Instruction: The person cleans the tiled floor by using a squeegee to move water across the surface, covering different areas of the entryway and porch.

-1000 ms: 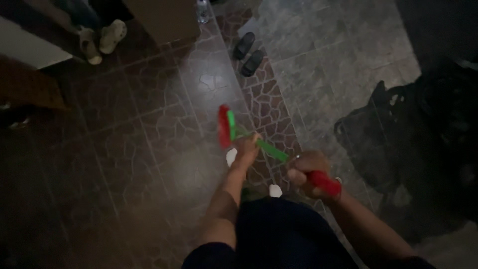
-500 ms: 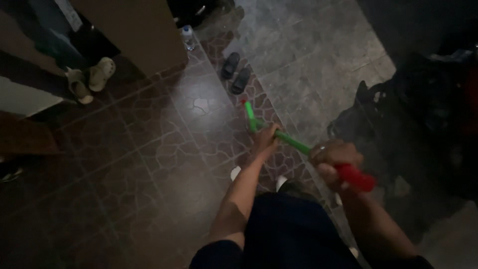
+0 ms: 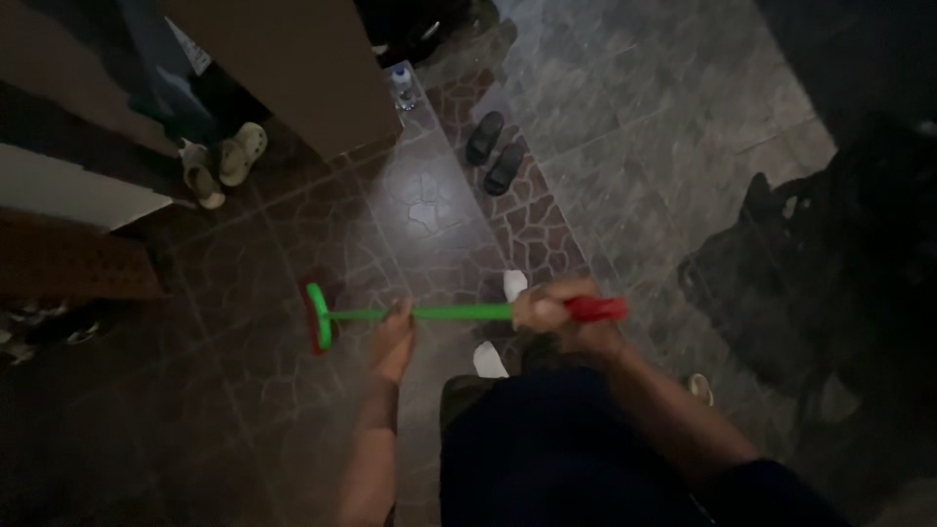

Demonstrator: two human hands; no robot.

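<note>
Both hands grip the broom: the right hand point(image 3: 551, 310) is closed round the red end of the handle, the left hand point(image 3: 394, 337) closed on the green shaft. A second ago the broom point(image 3: 410, 313) pointed ahead toward the black slippers point(image 3: 496, 153); now it lies swung left, its head point(image 3: 317, 317) low over the brown tiles point(image 3: 234, 293), so the sweeping stroke is running leftward.

Brown cardboard box point(image 3: 293, 68) at top, well beyond the fingers of both hands, standing on the floor. Pale label point(image 3: 192, 54) on its left face, too dark to make out. Small clear bottle point(image 3: 401, 86) just beside its right corner.
</note>
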